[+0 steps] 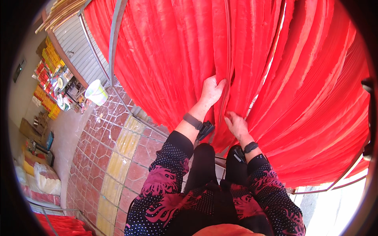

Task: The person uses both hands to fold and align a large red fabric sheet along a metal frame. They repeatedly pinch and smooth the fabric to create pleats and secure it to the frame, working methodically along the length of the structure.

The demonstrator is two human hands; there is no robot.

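Long red cloth-like sheets (165, 59) hang close together in deep folds and fill most of the upper and right view. My left hand (212, 91) is closed on the edge of one red sheet, near the middle, with the thumb pressed along the fold. A little lower and to the right, my right hand (238, 126) rests against the neighbouring folds. Its fingers are slightly bent and apart, with no sheet seen gripped in them. Dark bands circle both wrists. Narrow bright gaps show between some sheets to the right of my hands.
A metal frame (115, 39) curves along the sheets' left side. Further left, a pale bucket (96, 93) stands on the floor near a cluttered table and stacked yellow and red packages (49, 59). Red paving tiles (106, 137) with a yellow strip lie below. More red material (65, 225) is at lower left.
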